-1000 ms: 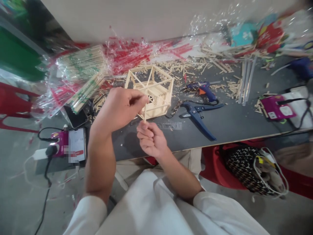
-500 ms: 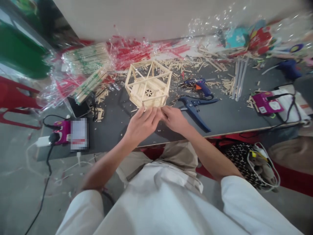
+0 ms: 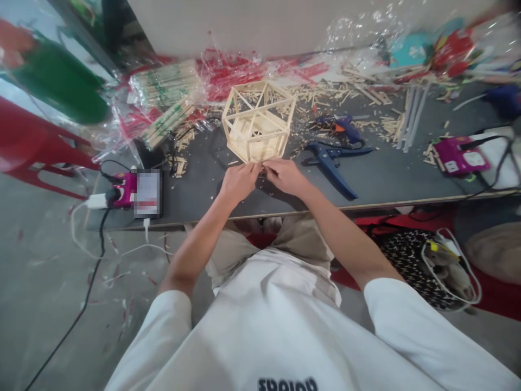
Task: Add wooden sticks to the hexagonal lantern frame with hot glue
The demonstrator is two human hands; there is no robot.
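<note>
A six-sided frame of thin wooden sticks (image 3: 266, 124), with struts crossing its top, stands on the dark table. At its near edge, my left hand (image 3: 241, 180) has its fingers bent and pressed together. Close beside it, my right hand (image 3: 285, 175) pinches with thumb and forefinger. The fingertips of both hands nearly meet just in front of the frame. Whatever they hold is too small to make out. To the right of my right hand lies a blue plier-like cutter (image 3: 332, 165), with a blue glue gun (image 3: 345, 129) behind it.
Stick offcuts (image 3: 325, 98) litter the back of the table (image 3: 195, 195). Bundled sticks (image 3: 169, 81) in plastic lie back left. Clear glue sticks (image 3: 415, 117) and a magenta power box (image 3: 462, 155) are at right. A phone (image 3: 147, 193) and another magenta box (image 3: 124, 190) sit front left.
My view has shifted, so the table's contents appear higher and mostly further right. My left hand's fingers, earlier stretched along the frame's near edge, are now drawn in, and a gap shows between the hands.
</note>
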